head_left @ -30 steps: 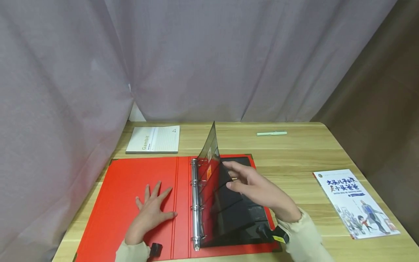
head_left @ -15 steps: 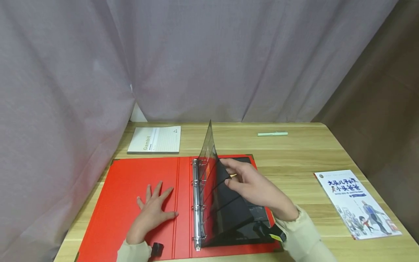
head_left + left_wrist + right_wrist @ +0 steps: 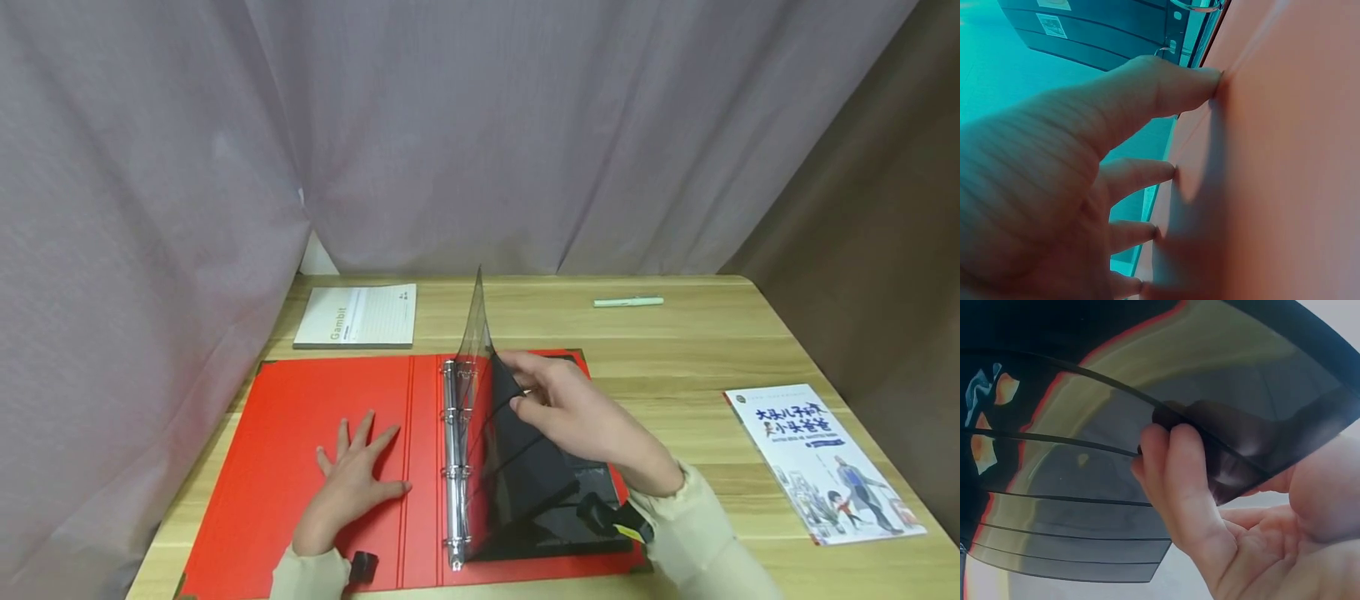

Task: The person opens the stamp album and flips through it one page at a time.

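A red ring binder (image 3: 315,417) lies spread on the table, its metal rings (image 3: 454,467) running down the middle. My right hand (image 3: 573,408) pinches the outer edge of a black album page (image 3: 525,458) with clear pocket strips, which stands raised and bowed over the rings. In the right wrist view, the fingers (image 3: 1185,469) lie against one face of the page, near small colourful stamp-like pieces (image 3: 984,444) in its pockets. On the bare inside cover at left, my left hand (image 3: 352,483) rests with fingers spread, fingertips touching the red surface.
More black pages (image 3: 596,483) lie flat under the raised one. Behind the binder sits a pale notebook (image 3: 360,317); a light green pen (image 3: 628,302) lies at the back right. A picture book (image 3: 825,467) is on the right. Grey curtain (image 3: 480,142) hangs behind the table.
My right hand has shifted slightly left, tipping the album page further toward the rings and more upright. The left hand stays in place on the cover.
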`<state>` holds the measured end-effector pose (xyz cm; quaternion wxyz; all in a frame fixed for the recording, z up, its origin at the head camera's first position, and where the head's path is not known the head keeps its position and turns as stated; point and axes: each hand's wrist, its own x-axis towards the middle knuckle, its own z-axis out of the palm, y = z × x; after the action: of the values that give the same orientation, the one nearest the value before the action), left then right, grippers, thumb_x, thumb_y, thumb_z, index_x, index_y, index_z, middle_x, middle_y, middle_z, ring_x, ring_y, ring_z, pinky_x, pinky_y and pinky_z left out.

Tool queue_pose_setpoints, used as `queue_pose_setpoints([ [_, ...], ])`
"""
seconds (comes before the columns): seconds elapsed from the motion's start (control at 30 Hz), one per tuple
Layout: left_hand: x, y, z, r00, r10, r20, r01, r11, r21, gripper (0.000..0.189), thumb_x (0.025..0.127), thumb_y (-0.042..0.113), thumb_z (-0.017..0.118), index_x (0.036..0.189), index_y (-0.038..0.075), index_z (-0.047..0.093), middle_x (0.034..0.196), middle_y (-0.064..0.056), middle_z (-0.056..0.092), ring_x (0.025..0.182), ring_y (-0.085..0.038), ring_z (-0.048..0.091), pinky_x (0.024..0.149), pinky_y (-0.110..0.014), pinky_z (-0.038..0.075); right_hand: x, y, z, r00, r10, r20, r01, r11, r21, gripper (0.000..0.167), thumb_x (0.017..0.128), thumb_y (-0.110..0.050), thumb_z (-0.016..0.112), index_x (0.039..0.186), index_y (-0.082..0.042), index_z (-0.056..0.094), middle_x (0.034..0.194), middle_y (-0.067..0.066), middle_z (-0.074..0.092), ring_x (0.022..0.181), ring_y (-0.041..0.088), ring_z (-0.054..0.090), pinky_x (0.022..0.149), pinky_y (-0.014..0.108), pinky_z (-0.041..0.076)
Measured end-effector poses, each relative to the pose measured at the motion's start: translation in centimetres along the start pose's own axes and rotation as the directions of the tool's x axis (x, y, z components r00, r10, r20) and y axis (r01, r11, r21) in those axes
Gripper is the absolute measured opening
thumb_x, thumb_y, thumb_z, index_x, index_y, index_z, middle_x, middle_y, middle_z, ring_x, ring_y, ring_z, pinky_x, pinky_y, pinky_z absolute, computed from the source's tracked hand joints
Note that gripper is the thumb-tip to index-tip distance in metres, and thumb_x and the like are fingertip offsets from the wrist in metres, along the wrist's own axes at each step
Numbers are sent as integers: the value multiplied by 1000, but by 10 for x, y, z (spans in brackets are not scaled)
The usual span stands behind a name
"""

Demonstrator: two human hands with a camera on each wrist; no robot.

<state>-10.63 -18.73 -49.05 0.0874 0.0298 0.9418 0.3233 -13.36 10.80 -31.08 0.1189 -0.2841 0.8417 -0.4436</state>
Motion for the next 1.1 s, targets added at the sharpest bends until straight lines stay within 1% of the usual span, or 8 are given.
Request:
queue_pose_setpoints([
  [0.13, 1, 0, 1, 1000, 4, 3, -4, 1000, 4, 85, 75, 28, 88, 149, 9, 51, 162, -27, 22, 146, -57, -3, 101, -83, -9, 0, -5, -2, 1000, 14, 1, -14, 1000, -13, 53, 95, 2, 56, 146, 11, 43, 129, 20, 63, 100, 24, 64, 83, 38, 52],
  [0.23, 1, 0, 2, 1000, 8, 9, -8, 1000, 3, 85, 75, 29, 88, 149, 9, 51, 162, -27, 21, 146, -57, -3, 101, -83, -8, -1, -11, -1, 1000, 7, 11, -7, 1000, -21, 53, 95, 1, 56, 147, 9, 44, 133, 16, 62, 113, 26, 63, 90, 42, 51],
  [0.4, 0, 2, 3, 1000, 25, 13, -25, 1000, 0, 85, 76, 30, 88, 149, 9, 50, 162, -27, 20, 146, -58, -4, 100, -84, -9, 2, -19, 5, 999, -36, 26, 38, 998, -48, 53, 94, 1, 54, 146, 6, 47, 98, 2, 68, 114, 25, 64, 88, 40, 50],
  [0.47, 0, 3, 3, 1000, 28, 10, -28, 1000, 0, 85, 76, 30, 87, 149, 9, 50, 162, -27, 20, 146, -58, -4, 100, -84, -9, 4, -21, 7, 998, -47, 29, 48, 997, -53, 53, 94, 1, 54, 146, 5, 47, 86, -3, 65, 106, 21, 66, 81, 35, 51],
  [0.6, 0, 4, 4, 1000, 30, 5, -30, 1000, -2, 85, 76, 31, 87, 149, 9, 51, 162, -28, 21, 146, -59, -3, 99, -85, -8, 7, -23, 12, 998, -55, 41, 57, 998, -29, 52, 94, 0, 57, 145, 3, 49, 93, 1, 70, 79, 13, 65, 63, 29, 50],
  [0.8, -2, 7, -4, 999, 36, -1, -36, 999, 0, 78, 82, 29, 84, 148, 5, 50, 159, -31, 24, 145, -61, 3, 100, -85, -4, 9, -27, 19, 997, -46, 67, 45, 999, 11, 50, 98, -11, 62, 146, -1, 48, 100, 3, 67, 62, 11, 64, 59, 29, 52],
  [1.0, -14, 29, -22, 989, 127, -81, -135, 985, -103, 71, 97, 36, 68, 154, 6, 40, 160, -26, 29, 146, -51, 24, 109, -76, 15, 12, -28, 25, 996, -55, 71, 54, 998, 15, 51, 100, -19, 62, 145, -2, 48, 100, 2, 66, 61, 11, 64, 62, 30, 53],
  [1.1, -22, 45, -30, 959, 209, -193, -244, 952, -183, 65, 102, 35, 62, 155, 9, 37, 158, -19, 36, 141, -43, 38, 107, -66, 34, 14, -28, 27, 997, -60, 56, 61, 998, -17, 51, 100, -23, 63, 144, -3, 50, 102, 1, 66, 67, 11, 63, 66, 30, 53],
])
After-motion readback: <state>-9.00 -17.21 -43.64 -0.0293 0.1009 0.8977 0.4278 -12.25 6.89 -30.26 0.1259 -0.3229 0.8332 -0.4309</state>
